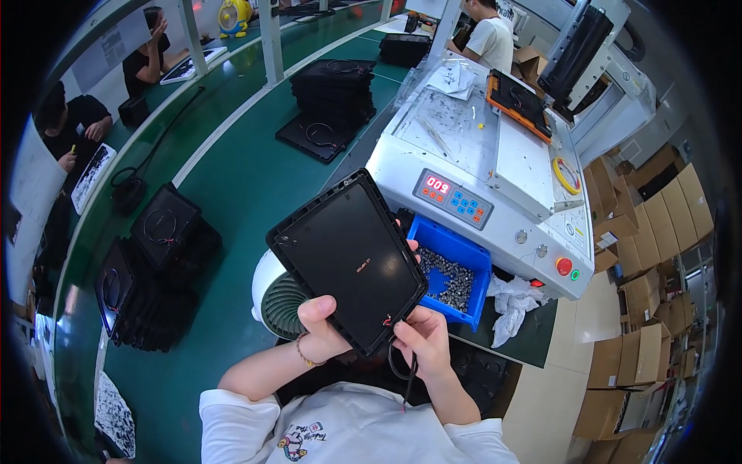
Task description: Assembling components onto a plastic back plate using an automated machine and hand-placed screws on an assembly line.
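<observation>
A flat black rectangular plastic housing [340, 255] with a raised, notched rim is held tilted in front of my chest. My left hand [323, 326] grips its lower left edge, thumb over the rim. Fingertips show past the housing's right edge; most of that hand is hidden behind it. At the bottom corner, my right hand [423, 340] has thumb and fingers closed near a black cable [412, 367] that loops down from the housing. Small red wire ends lie inside that corner. Whether the right fingers pinch the cable or the rim is partly hidden.
A blue bin [481, 290] of small metal parts sits beside a white bench machine [483, 174] with a control panel. Stacked black housings [332, 93] and more housings [158, 232] stand on the green table [239, 155]. A white fan [270, 290] is close by my left hand. Other people work beyond.
</observation>
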Tool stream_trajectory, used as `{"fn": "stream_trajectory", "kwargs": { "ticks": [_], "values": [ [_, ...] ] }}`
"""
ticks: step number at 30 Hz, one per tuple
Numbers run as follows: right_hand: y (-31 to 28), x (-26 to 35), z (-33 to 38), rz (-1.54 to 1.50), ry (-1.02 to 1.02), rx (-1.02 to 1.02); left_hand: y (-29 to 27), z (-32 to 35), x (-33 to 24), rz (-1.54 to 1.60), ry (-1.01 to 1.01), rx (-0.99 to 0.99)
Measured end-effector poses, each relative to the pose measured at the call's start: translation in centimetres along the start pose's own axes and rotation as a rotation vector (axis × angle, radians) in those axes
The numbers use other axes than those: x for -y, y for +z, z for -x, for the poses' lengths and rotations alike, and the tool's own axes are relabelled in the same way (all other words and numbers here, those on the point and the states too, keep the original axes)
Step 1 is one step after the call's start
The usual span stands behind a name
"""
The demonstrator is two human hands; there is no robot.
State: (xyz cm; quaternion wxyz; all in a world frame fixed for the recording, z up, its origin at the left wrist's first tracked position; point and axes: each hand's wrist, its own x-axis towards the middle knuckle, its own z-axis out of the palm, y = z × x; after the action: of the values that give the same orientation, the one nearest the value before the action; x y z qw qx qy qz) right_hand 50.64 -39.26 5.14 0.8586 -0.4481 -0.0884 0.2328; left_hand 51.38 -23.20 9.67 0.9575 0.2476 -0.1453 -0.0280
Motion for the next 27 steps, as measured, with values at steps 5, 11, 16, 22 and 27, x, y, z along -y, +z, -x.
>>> {"fn": "stream_trajectory", "kwargs": {
  "ticks": [5,11,16,22,27],
  "values": [
    [0.1,0.2,0.2,0.088,-0.030,0.027,0.6,0.4,0.0,-0.042,0.045,-0.018],
    [-1.3,3.0,-0.9,0.273,-0.288,0.074,2.4,1.3,-3.7,-0.136,0.308,-0.202],
    [-5.2,5.6,-1.6,0.239,-0.462,-0.124,5.3,8.9,-13.2,-0.505,0.941,-0.418],
    [-10.1,8.5,-1.6,0.526,-0.531,-0.321,2.2,26.5,-17.2,-0.635,1.370,-1.219],
    [-11.6,7.5,-3.5,0.946,-0.406,-0.318,-1.3,38.7,-13.9,-0.245,1.013,-1.187]
  ]
}}
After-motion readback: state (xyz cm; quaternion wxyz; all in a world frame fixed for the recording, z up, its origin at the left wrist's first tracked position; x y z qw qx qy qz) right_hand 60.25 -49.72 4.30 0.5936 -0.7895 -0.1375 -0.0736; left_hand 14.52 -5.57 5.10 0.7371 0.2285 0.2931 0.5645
